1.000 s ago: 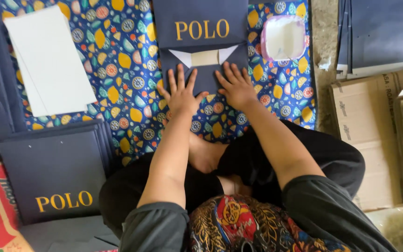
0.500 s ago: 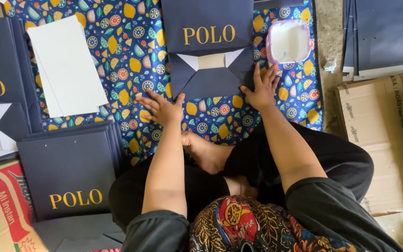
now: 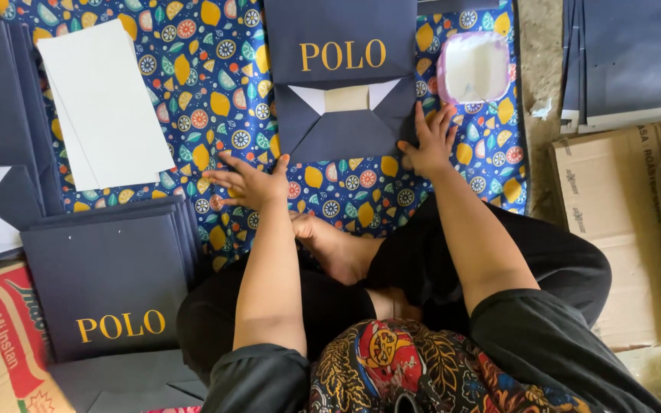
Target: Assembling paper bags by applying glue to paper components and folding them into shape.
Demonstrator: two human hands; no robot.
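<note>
The dark blue folded paper bag (image 3: 340, 92) lies flat on the fruit-print cloth (image 3: 216, 92), its long side running near to far. The right hand (image 3: 428, 143), open and empty, touches its near right corner. The left hand (image 3: 250, 182), open too, is further left, holding nothing.

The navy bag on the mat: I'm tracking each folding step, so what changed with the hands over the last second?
Both hands came off the folded bottom of the navy bag. The left hand slid left onto the patterned mat, toward the white sheets. The right hand moved right to the bag's lower right corner, near the pink tub. Neither grips anything. Bag, sheets, tub and the bag stack stayed put.
</note>
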